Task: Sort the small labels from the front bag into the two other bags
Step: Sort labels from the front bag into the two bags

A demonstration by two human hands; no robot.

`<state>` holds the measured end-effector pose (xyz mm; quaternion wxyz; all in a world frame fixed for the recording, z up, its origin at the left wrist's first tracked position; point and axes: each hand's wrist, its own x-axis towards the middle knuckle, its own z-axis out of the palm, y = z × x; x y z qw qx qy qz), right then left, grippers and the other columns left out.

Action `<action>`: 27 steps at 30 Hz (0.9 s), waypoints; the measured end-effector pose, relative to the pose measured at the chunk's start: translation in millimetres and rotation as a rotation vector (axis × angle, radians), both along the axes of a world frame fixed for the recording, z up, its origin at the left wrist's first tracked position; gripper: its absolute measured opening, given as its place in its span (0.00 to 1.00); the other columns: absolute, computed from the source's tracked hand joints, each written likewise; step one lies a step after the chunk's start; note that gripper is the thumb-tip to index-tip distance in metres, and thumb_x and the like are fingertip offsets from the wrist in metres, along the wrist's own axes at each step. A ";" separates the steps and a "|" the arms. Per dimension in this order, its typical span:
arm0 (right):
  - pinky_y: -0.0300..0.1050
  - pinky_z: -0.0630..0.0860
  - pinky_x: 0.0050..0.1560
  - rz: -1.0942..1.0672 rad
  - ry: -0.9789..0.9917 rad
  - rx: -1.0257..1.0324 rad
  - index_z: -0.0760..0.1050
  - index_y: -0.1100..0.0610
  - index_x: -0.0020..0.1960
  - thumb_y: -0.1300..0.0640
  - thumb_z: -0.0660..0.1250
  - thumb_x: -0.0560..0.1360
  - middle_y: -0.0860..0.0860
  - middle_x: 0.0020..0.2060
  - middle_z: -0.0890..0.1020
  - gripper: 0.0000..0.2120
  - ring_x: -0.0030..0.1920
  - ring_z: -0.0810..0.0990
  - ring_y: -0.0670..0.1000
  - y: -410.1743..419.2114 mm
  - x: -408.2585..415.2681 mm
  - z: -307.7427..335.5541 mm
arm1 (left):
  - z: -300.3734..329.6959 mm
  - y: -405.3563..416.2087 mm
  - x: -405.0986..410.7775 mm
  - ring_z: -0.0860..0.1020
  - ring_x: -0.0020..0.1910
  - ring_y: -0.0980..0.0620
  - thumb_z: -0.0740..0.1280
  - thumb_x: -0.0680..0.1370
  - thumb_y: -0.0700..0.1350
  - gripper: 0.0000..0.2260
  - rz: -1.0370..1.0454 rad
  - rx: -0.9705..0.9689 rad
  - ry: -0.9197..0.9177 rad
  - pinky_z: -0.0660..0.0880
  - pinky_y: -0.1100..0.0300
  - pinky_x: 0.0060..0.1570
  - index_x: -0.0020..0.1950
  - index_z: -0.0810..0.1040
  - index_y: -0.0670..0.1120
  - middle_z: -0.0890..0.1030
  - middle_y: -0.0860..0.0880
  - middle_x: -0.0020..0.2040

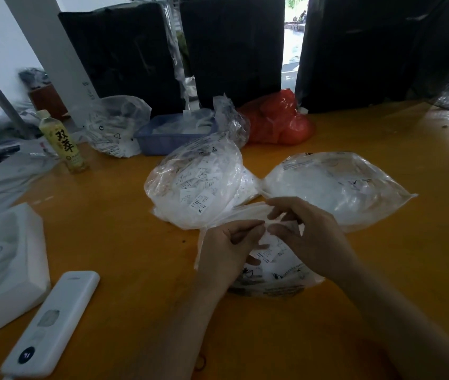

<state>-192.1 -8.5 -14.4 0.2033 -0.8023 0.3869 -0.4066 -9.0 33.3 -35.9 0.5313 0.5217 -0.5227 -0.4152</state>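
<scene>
Front bag: clear, crumpled plastic bag with black print [275, 272], lying at the middle of the orange bench [108, 215], partly under both hands.
Labels: small white printed paper labels [268, 253] visible inside its open mouth.
Left hand: left hand [229, 248] over the bag's left side, fingers curled, tips pinching something small and white at the bag mouth; cannot tell whether label or film.
Right hand: right hand [308, 234] opposite, thumb and forefinger pinching the same spot, fingertips nearly touching the left's.
Left target: bulging clear bag full of white labels [196, 187], just behind the hands.
Right target: flatter clear bag with white contents [336, 187], beside it, touching at the necks.
Far edge: blue plastic tray [163, 135], red plastic bag [278, 119], yellow drink bottle [63, 141].
Near left corner: white remote-shaped device [50, 325], white foam block [4, 270].
</scene>
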 end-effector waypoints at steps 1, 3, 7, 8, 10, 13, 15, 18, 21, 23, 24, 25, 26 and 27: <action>0.35 0.80 0.47 -0.031 -0.052 0.043 0.72 0.46 0.70 0.54 0.72 0.77 0.38 0.53 0.81 0.23 0.46 0.81 0.41 0.5 -0.2 0.7 | 0.6 -0.1 -0.4 0.89 0.45 0.49 0.73 0.80 0.46 0.06 0.020 0.010 0.041 0.85 0.56 0.35 0.56 0.87 0.51 0.89 0.51 0.48; 0.39 0.82 0.44 -0.086 -0.164 0.165 0.70 0.44 0.69 0.51 0.72 0.77 0.39 0.49 0.82 0.22 0.43 0.83 0.42 -0.1 -2.0 2.2 | 1.1 -0.7 -0.5 0.89 0.45 0.49 0.74 0.80 0.46 0.05 0.061 0.018 0.102 0.83 0.59 0.34 0.55 0.87 0.51 0.89 0.51 0.47; 0.39 0.82 0.44 -0.115 -0.176 0.223 0.75 0.46 0.60 0.54 0.73 0.76 0.41 0.42 0.84 0.14 0.42 0.84 0.41 -4.7 -5.4 0.5 | 0.6 -1.7 -0.1 0.88 0.44 0.52 0.75 0.79 0.46 0.04 0.094 0.013 0.124 0.83 0.60 0.33 0.52 0.87 0.54 0.89 0.53 0.46; 0.36 0.81 0.45 -0.118 -0.160 0.196 0.76 0.46 0.59 0.55 0.74 0.76 0.42 0.41 0.84 0.14 0.42 0.84 0.40 -4.7 -4.7 0.6 | 0.8 -1.3 -0.2 0.88 0.43 0.53 0.75 0.79 0.47 0.04 0.096 0.014 0.115 0.83 0.60 0.32 0.52 0.87 0.54 0.89 0.53 0.46; 0.32 0.79 0.46 -0.106 -0.148 0.153 0.77 0.46 0.57 0.56 0.75 0.75 0.43 0.41 0.83 0.13 0.42 0.84 0.40 -3.7 -4.4 -0.2 | 0.8 -0.7 -0.4 0.87 0.42 0.53 0.75 0.79 0.48 0.04 0.100 0.013 0.089 0.83 0.59 0.32 0.52 0.87 0.56 0.89 0.53 0.46; 0.32 0.80 0.45 -0.056 -0.154 0.167 0.77 0.45 0.56 0.56 0.76 0.74 0.43 0.41 0.84 0.14 0.42 0.84 0.40 -0.1 -2.4 -3.0 | 0.3 0.2 -0.1 0.87 0.38 0.52 0.75 0.78 0.51 0.05 0.094 0.019 0.056 0.83 0.59 0.33 0.54 0.87 0.56 0.89 0.55 0.47; 0.34 0.80 0.45 -0.043 -0.161 0.206 0.78 0.44 0.56 0.53 0.76 0.74 0.42 0.41 0.84 0.13 0.42 0.85 0.40 0.7 0.7 -4.7 | 0.9 0.8 -0.2 0.87 0.34 0.49 0.75 0.78 0.54 0.09 0.091 0.031 0.036 0.82 0.59 0.33 0.56 0.87 0.56 0.89 0.57 0.49; 0.33 0.80 0.44 -0.104 -0.203 0.253 0.79 0.45 0.54 0.50 0.75 0.74 0.40 0.41 0.84 0.10 0.41 0.84 0.40 -1.4 1.6 -5.0 | 1.2 -0.3 -0.9 0.87 0.34 0.48 0.74 0.78 0.54 0.08 0.128 0.047 0.068 0.83 0.57 0.34 0.56 0.87 0.55 0.89 0.54 0.48; 0.35 0.81 0.44 -0.106 -0.184 0.276 0.82 0.45 0.50 0.51 0.75 0.75 0.38 0.39 0.84 0.05 0.40 0.84 0.39 -2.9 -1.1 -4.9 | 0.0 -1.5 -1.2 0.87 0.35 0.48 0.75 0.79 0.52 0.05 0.155 0.045 0.092 0.84 0.54 0.34 0.53 0.88 0.57 0.89 0.52 0.45; 0.37 0.82 0.45 -0.060 -0.163 0.279 0.83 0.46 0.48 0.52 0.74 0.76 0.37 0.40 0.84 0.03 0.40 0.84 0.40 -0.3 1.2 -4.6 | -1.1 -1.4 -1.7 0.87 0.35 0.47 0.75 0.78 0.54 0.04 0.156 0.036 0.082 0.85 0.53 0.34 0.51 0.88 0.58 0.89 0.52 0.43; 0.38 0.82 0.45 -0.035 -0.153 0.274 0.83 0.46 0.48 0.52 0.74 0.76 0.37 0.40 0.84 0.02 0.41 0.84 0.41 1.3 3.2 -4.1 | -0.7 -1.0 -2.2 0.87 0.35 0.47 0.75 0.78 0.54 0.04 0.157 0.034 0.089 0.84 0.55 0.33 0.50 0.89 0.58 0.89 0.51 0.42; 0.39 0.82 0.45 -0.011 -0.147 0.265 0.83 0.46 0.48 0.52 0.74 0.76 0.37 0.40 0.84 0.02 0.41 0.84 0.41 2.7 5.1 -3.7 | -0.1 -0.8 -2.7 0.87 0.35 0.48 0.75 0.78 0.54 0.04 0.159 0.034 0.104 0.83 0.57 0.32 0.49 0.89 0.57 0.89 0.50 0.42; 0.38 0.81 0.43 0.011 -0.146 0.258 0.83 0.46 0.49 0.52 0.73 0.76 0.36 0.40 0.84 0.02 0.41 0.83 0.41 3.9 6.6 -3.1 | 0.6 -1.0 -2.9 0.87 0.36 0.49 0.75 0.78 0.54 0.05 0.165 0.035 0.123 0.81 0.59 0.31 0.49 0.89 0.57 0.89 0.50 0.42; 0.36 0.80 0.40 0.025 -0.153 0.258 0.83 0.45 0.49 0.51 0.73 0.76 0.35 0.40 0.84 0.02 0.39 0.83 0.40 4.8 7.2 -2.6 | 1.2 -1.3 -2.6 0.87 0.37 0.50 0.75 0.78 0.54 0.05 0.174 0.038 0.143 0.80 0.61 0.30 0.50 0.89 0.56 0.89 0.50 0.42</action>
